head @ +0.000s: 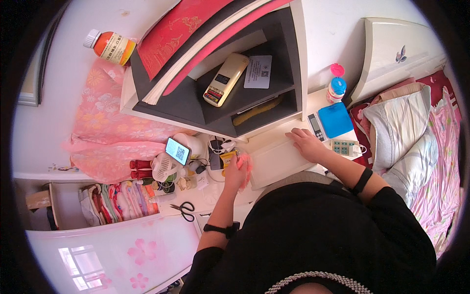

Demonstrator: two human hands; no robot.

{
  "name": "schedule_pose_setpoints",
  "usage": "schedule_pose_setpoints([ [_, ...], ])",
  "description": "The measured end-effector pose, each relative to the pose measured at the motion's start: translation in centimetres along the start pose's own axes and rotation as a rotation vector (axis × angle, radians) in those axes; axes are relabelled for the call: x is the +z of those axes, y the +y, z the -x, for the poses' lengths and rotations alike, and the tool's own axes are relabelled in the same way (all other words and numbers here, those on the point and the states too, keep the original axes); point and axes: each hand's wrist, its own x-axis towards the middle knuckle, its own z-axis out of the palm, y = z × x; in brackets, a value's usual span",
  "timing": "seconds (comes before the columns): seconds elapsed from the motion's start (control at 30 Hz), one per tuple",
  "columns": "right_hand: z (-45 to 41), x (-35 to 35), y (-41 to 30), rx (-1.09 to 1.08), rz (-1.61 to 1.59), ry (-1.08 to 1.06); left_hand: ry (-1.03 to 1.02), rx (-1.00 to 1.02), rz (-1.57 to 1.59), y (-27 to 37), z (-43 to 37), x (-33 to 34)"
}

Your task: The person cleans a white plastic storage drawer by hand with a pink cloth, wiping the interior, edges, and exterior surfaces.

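Observation:
My left hand (237,171) is closed around a pink cloth (247,169) above the white desktop, beside a yellow packet (226,158). Flat on a pale board or drawer top (273,158), my right hand (304,144) rests palm down with its fingers a little apart, holding nothing. Just beyond it lie a digital scale (316,126) with a blue top (335,119) and a power strip (343,147) with a white plug.
A grey-lined shelf (213,114) holds a gold remote-like device (226,79) and a card. Scissors (183,211), a small white fan (161,167) and a propped phone (178,150) stand or lie to the left. A bottle with a blue lid (336,90) is near the wall.

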Motion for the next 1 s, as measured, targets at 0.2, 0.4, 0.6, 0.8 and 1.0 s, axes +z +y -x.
schedule_pose_setpoints([
  [0.2,-0.1,-0.1,-0.3,0.014,-0.018,-0.009,-0.173,0.070,0.056,-1.1,2.4,-1.6],
  [0.4,-0.1,0.6,0.5,-0.006,-0.100,0.010,-0.470,0.025,-0.072,0.7,0.9,-3.0],
  [0.6,-0.4,0.8,0.6,-0.001,-0.083,-0.051,-0.166,-0.046,-0.004,0.6,-3.2,-1.0],
  [0.8,-0.2,0.3,-0.3,0.060,-0.084,-0.026,-0.036,-0.018,0.108,-1.2,-4.1,0.1],
  [1.0,-0.2,0.2,-0.1,0.037,-0.020,-0.026,-0.224,-0.063,-0.033,-1.3,0.0,-1.0],
])
